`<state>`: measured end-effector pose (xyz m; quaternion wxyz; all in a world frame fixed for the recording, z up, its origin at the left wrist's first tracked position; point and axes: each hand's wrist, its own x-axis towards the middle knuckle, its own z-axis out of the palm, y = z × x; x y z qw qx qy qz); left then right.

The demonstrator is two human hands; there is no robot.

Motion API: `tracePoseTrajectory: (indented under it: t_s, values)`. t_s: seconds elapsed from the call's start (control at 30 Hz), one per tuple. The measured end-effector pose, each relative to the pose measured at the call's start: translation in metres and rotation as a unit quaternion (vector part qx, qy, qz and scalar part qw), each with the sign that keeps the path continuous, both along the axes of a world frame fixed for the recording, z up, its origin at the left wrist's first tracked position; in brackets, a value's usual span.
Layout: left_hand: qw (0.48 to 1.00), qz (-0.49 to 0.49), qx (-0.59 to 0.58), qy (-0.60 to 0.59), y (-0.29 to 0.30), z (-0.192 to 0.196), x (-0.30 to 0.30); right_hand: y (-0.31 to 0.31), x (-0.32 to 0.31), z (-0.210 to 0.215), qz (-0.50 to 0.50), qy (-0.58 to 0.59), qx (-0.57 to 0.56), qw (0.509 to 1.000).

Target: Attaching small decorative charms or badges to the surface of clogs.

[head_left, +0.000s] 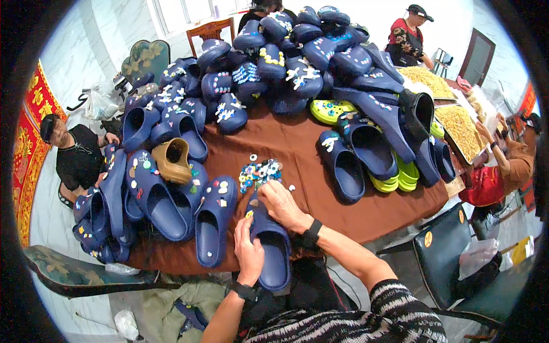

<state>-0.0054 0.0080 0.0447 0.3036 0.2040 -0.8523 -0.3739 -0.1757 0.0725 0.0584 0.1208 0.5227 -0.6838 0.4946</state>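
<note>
A navy clog (271,258) lies at the table's front edge, its toe away from me and its heel toward me. My left hand (250,255) grips its left side, with the fingers along the upper near a small yellow piece. Over the toe my right hand (280,204) is closed, fingers bent down onto the upper; what they pinch is hidden. Just beyond lies a pile of small white, blue and black charms (260,173). To the left rests another navy clog (216,223) with several charms on its toe.
A tall heap of decorated navy clogs (297,80) fills the back of the brown-covered table (274,134). A tan clog (173,162) sits among clogs at left. Lime-green clogs (407,174) are at right, near trays of yellowish bits (464,131). Chairs and other people surround the table.
</note>
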Motion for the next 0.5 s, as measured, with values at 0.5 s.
tracePoseTrajectory:
  t_s: [0.5]
  values:
    - [1.0,0.017,-0.015,-0.015,0.004,-0.002,0.002,0.013,-0.017,0.003,-0.11,-0.005,0.182,0.977]
